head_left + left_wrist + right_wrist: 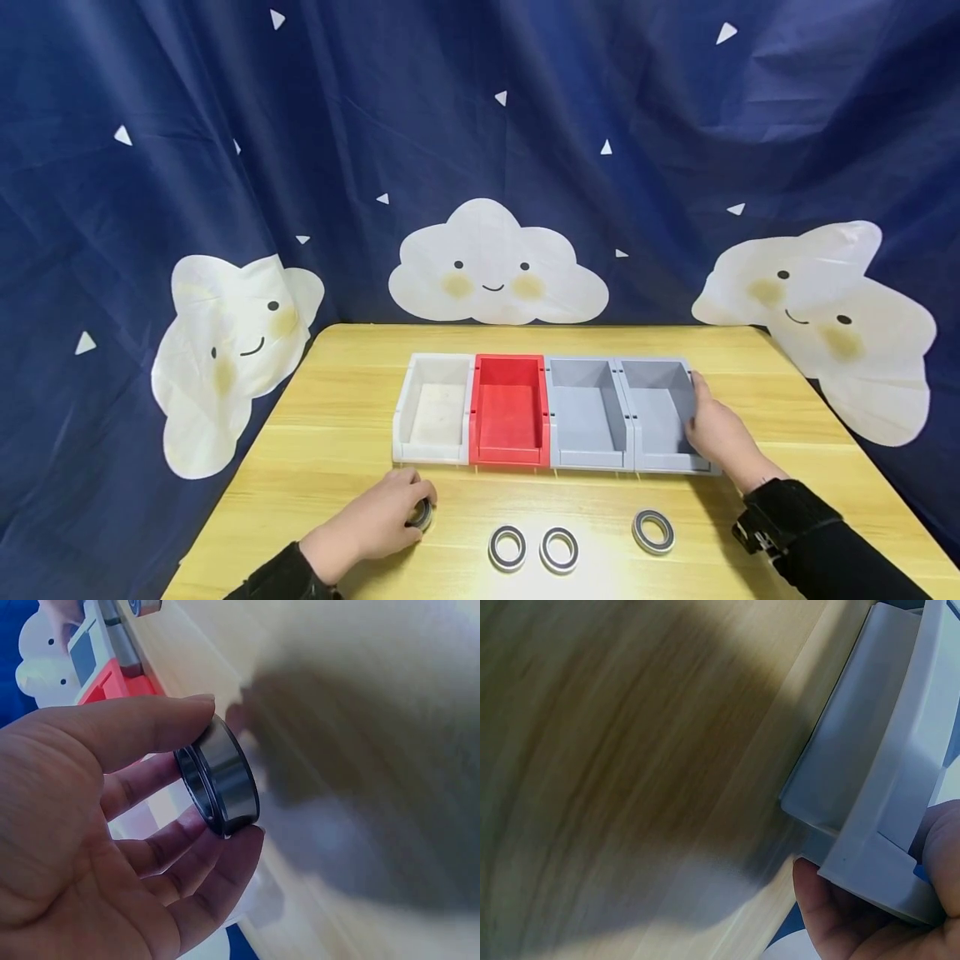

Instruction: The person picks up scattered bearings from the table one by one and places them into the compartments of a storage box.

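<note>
My left hand [386, 515] pinches a ball bearing [234, 780] between thumb and fingertips, tilted on its edge just above the table, in front of the white bin [431, 454]. At the right end of a row of bins, my right hand [726, 439] grips the side wall of a grey bin [671, 463], thumb on the inner side and fingers outside. That same grey bin [889, 761] fills the right part of the right wrist view, fingers around its edge. No bearing shows inside any of the bins.
A red bin [510, 457] and another grey bin [591, 460] stand between the white and end grey ones. On the wooden table [337, 433] lie a bearing [495, 550], a second bearing [547, 552] beside it, and a third bearing [640, 533] farther right. A blue curtain [450, 125] hangs behind.
</note>
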Demonstrator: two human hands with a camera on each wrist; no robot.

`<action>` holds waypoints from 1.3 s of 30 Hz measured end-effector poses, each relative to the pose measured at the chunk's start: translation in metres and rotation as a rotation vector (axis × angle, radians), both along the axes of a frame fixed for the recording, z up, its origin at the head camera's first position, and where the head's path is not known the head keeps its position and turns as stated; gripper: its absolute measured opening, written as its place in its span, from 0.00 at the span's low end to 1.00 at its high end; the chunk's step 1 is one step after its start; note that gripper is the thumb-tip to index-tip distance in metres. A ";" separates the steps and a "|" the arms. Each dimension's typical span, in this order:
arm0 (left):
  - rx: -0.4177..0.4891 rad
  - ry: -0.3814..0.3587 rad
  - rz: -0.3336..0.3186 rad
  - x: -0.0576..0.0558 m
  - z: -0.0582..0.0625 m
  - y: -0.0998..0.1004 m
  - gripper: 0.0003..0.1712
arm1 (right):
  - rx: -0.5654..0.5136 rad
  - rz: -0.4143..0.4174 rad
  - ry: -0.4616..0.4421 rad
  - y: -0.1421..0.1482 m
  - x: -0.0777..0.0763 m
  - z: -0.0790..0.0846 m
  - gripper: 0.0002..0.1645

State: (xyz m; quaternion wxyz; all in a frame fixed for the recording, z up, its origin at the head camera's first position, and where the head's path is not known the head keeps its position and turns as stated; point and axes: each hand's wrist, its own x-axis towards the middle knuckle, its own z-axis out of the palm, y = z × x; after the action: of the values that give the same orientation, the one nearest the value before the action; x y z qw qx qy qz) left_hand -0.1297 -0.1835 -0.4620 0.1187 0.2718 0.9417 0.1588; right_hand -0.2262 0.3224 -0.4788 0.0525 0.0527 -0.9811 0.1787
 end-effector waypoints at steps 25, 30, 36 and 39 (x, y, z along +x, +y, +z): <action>0.017 0.062 0.006 -0.043 0.039 -0.001 0.19 | 0.010 0.005 0.021 -0.001 -0.001 0.002 0.49; 0.016 0.107 -0.010 -0.055 0.041 -0.003 0.19 | 0.011 0.001 0.021 -0.001 -0.001 0.002 0.48; 0.006 0.099 -0.008 -0.068 0.045 -0.002 0.19 | 0.012 0.003 0.025 -0.002 0.000 0.001 0.48; -0.003 0.094 -0.007 -0.075 0.048 -0.001 0.19 | 0.012 0.005 0.024 -0.002 0.001 0.000 0.48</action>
State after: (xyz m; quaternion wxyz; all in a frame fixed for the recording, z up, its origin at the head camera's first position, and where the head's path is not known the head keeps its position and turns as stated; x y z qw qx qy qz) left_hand -0.2047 -0.1840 -0.4143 0.0753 0.2822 0.9455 0.1441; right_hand -0.2250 0.3208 -0.4786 0.0637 0.0578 -0.9813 0.1723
